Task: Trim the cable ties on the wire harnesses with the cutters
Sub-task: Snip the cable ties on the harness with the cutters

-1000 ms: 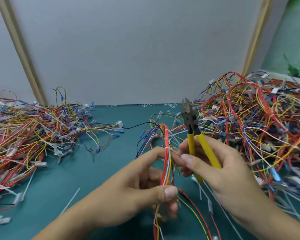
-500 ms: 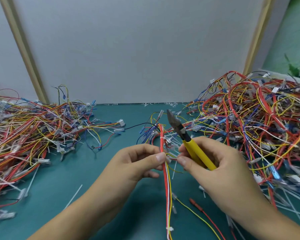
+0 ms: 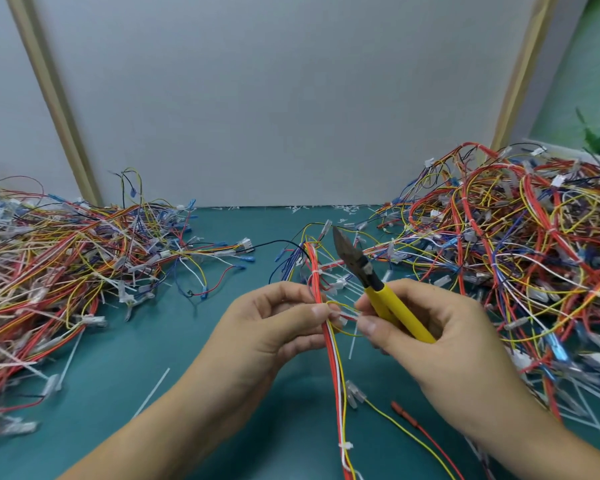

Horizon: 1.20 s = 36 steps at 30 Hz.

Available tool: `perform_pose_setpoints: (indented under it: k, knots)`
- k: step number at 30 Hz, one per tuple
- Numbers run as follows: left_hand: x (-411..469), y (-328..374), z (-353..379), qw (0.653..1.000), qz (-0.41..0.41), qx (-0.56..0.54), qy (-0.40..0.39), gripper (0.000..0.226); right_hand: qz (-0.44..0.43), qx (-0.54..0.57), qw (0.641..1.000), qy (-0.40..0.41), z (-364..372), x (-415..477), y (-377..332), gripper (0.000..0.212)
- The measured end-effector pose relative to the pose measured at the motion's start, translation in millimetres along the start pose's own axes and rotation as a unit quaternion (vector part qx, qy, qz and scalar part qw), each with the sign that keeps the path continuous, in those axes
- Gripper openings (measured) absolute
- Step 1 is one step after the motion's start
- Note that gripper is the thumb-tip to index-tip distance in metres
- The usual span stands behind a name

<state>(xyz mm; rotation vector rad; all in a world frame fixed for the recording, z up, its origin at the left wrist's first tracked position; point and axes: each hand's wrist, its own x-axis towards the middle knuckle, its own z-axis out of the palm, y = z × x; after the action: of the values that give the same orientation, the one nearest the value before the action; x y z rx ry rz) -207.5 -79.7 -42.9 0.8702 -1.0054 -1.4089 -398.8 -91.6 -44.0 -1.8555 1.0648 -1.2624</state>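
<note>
**A:** Left grip pinches the harness at frame centre, thumb against forefinger. Right grip is clenched round the yellow handles of the cutters. The blades point up-left, clear of any tie.

**B:** Risks we'd flag?

**A:** The cable tie just above the left fingers sits tight on red wires. Blades set too close could nick the insulation. The yellow loop between both grips might stray into the cut.

**B:** Containers?

**A:** We see none. On the table a left pile and a right pile lie loose, with cut tails scattered lower left.
</note>
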Motion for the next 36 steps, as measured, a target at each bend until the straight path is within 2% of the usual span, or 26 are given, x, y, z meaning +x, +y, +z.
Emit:
perform_pose_setpoints:
  k: [4, 11, 18, 22, 24, 26, 29, 32, 36]
  knots:
    - [-0.3, 0.1, 1.5, 0.997, 0.014, 0.075, 0.03, 0.013, 0.011, 0.034, 0.999, -0.027, 3.4, -1.6, -4.2, 0.018]
    - [0.8, 0.5, 3.7, 0.992, -0.008, 0.119, 0.035, 0.014, 0.024, 0.019, 0.999, -0.044, 5.7, -0.7, -8.6, 0.028]
    - [-0.3, 3.0, -3.0, 0.992, -0.021, 0.119, -0.021, 0.023, 0.037, 0.026, 0.999, -0.029, 1.8, -1.0, -8.6, 0.025]
    - [-0.4, 3.2, -5.9, 0.992, -0.008, 0.121, -0.026, 0.027, 0.049, 0.037, 0.998, -0.023, -0.7, 0.0, -8.4, 0.017]
    - [0.3, 5.4, -7.4, 0.992, 0.016, 0.123, -0.014, 0.031, 0.058, 0.053, 0.997, -0.014, -2.7, 0.6, -8.9, 0.006]
    - [1.3, 8.9, -9.7, 0.991, 0.05, 0.119, 0.018, 0.033, 0.06, 0.072, 0.996, -0.003, -5.1, 0.0, -10.6, 0.017]
    - [3.2, 14.7, -13.7, 0.989, 0.093, 0.092, 0.07, 0.02, 0.063, 0.117, 0.991, 0.012, -4.8, -1.4, -16.8, 0.039]
    - [5.0, 16.4, -16.6, 0.987, 0.107, 0.078, 0.095, 0.016, 0.087, 0.107, 0.99, -0.03, -3.7, -2.9, -22.0, 0.053]
    - [3.8, 16.5, -17.0, 0.985, 0.116, 0.092, 0.09, 0.018, 0.164, 0.049, 0.979, -0.109, 2.7, -5.1, -24.5, 0.065]
